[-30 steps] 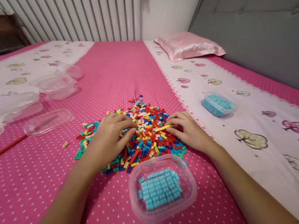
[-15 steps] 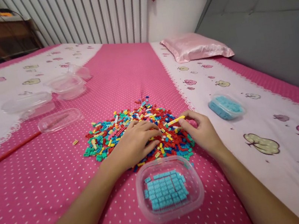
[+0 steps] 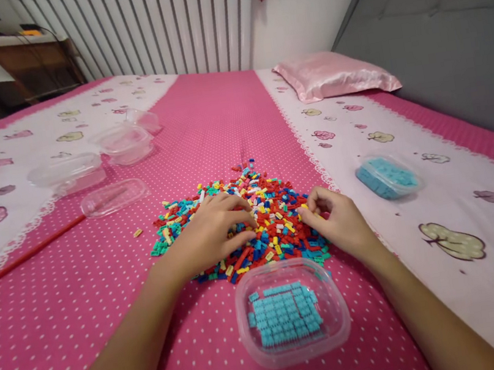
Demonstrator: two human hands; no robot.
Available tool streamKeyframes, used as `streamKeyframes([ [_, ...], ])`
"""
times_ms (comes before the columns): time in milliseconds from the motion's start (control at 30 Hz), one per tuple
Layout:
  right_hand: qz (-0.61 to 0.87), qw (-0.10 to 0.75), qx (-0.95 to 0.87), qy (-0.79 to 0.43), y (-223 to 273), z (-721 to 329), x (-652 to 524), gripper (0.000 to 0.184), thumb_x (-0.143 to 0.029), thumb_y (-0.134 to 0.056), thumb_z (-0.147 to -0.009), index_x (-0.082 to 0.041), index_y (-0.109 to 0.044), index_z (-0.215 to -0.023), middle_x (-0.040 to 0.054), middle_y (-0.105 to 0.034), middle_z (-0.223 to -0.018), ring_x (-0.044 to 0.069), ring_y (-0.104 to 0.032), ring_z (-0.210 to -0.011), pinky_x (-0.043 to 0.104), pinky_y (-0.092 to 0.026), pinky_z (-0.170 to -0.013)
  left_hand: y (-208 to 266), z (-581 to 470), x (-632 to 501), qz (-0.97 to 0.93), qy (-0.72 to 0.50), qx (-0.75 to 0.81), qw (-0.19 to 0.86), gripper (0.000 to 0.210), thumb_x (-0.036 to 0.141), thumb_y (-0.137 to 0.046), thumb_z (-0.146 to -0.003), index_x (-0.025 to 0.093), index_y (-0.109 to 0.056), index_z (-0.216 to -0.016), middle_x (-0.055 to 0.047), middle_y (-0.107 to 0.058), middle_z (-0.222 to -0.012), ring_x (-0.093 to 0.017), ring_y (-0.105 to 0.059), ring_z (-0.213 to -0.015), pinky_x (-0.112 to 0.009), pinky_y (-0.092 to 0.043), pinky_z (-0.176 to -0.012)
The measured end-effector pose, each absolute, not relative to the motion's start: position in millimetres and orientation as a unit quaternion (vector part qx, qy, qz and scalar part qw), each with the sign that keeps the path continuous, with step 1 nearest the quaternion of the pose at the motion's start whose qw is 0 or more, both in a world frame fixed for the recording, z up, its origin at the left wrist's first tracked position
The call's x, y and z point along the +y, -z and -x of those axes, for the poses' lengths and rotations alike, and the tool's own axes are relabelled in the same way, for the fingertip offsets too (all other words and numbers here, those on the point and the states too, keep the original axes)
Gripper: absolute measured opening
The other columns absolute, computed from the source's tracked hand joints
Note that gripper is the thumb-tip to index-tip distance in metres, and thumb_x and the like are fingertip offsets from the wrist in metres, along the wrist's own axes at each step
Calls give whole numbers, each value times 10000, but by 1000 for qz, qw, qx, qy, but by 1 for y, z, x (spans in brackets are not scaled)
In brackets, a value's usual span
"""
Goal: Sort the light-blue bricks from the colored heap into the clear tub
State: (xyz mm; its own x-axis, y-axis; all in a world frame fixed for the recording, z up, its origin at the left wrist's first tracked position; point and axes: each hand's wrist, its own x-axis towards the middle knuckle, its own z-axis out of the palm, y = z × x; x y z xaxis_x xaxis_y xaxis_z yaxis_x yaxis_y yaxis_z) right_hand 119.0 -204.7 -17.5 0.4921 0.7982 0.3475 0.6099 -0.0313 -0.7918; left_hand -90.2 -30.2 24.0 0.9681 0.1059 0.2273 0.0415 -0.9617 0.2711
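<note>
Red rod (image 3: 26, 258) and transparent plastic tubs (image 3: 66, 169): left, on the pink white-dotted bedspread (image 3: 217, 109).
Stray pale-yellow plastic brick (image 3: 138, 233): left of the heap of small multicoloured plastic bricks (image 3: 278, 208).
Left hand (image 3: 216, 226): over the heap, fingers spread and curved; nothing held shows, fingertips partly hidden.
Heap: between the hands, loose and mixed; much seems left unsorted.
Clear rounded plastic container (image 3: 300, 355): in front of the heap; its turquoise plastic bricks (image 3: 287, 315) lie mostly in tight rows, seemingly well along.
Right hand (image 3: 340, 220): at the heap's right edge, thumb and forefinger pinching a yellow plastic piece (image 3: 304, 206), mostly hidden.
Second clear container (image 3: 411, 188): far right, piled with blue bricks (image 3: 387, 171), already gathered.
</note>
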Motion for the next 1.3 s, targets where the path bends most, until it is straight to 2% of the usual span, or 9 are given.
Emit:
streamKeyframes([
  [167,714,468,-510,-103,19,-120,-204,183,-402,-590,-914,-232,-525,-897,-11,-621,-748,145,-564,-632,289,-457,-595,-24,96,-32,-987,-72,61,130,308,503,-741,-856,307,-719,-1093,-44,-601,-1281,-274,-538,-1208,-479,-391,-1056],
  [300,723,428,-538,-73,17,-122,-205,225,-416,-564,-944,-238,-632,-1064,81,-699,-1102,243,-640,-1014,458,-496,-944,-28,104,-22,-982,-71,93,146,396,536,-726,-858,267,-681,-1145,-58,-596,-1285,-264,-562,-1189,-443,-422,-1030],
  [400,721,382,-574,-70,18,-120,-207,419,-514,-595,-934,-282,-636,-1281,102,-561,-1449,321,-451,-1377,586,-313,-1165,-32,108,-13,-975,-82,143,151,422,588,-611,-921,199,-642,-1080,-79,-635,-1176,-241,-603,-1066,-398,-473,-923],
  [533,708,313,-623,-112,25,-115,-208,609,-609,-638,-888,-383,-546,-1446,56,-366,-1639,376,-247,-1525,670,-208,-1204,-29,103,-11,-969,-96,189,124,308,414,-472,-1016,179,-614,-1157,-88,-675,-1163,-234,-632,-1053,-414,-493,-937],
  [700,701,281,-645,-119,26,-114,-208,428,-496,-602,-948,-363,-618,-1355,69,-468,-1560,354,-354,-1471,663,-259,-1185,-19,95,-16,-975,-89,179,100,352,198,-470,-965,223,-635,-1275,-47,-644,-1366,-226,-580,-1277,-426,-436,-1115],
  [833,699,293,-644,-106,22,-114,-208,270,-420,-590,-963,-314,-651,-1204,85,-591,-1348,306,-509,-1301,592,-390,-1113,-18,102,-10,-967,-95,228,63,400,216,-484,-928,164,-635,-1295,-136,-648,-1317,-315,-606,-1177,-503,-484,-1005],
  [967,703,306,-635,-97,22,-114,-208,197,-376,-570,-968,-284,-646,-1125,95,-602,-1206,295,-554,-1184,568,-442,-1048,-23,106,-10,-956,-120,266,27,359,193,-480,-936,194,-665,-1244,-135,-655,-1229,-306,-579,-1121,-509,-443,-969],
  [1100,704,311,-632,-93,22,-113,-208,189,-365,-572,-966,-291,-649,-1122,87,-604,-1178,292,-555,-1158,551,-456,-1027,-24,96,-26,-967,-156,199,8,236,350,-514,-1003,305,-720,-1108,-53,-643,-1275,-285,-520,-1199,-567,-328,-1048],
  [1300,700,310,-636,-92,21,-113,-208,199,-357,-572,-972,-284,-648,-1140,85,-611,-1187,286,-553,-1159,543,-452,-1031,-21,88,-40,-971,-131,198,-4,127,230,-609,-893,222,-733,-871,-65,-673,-1107,-304,-532,-1120,-594,-335,-1032],
])
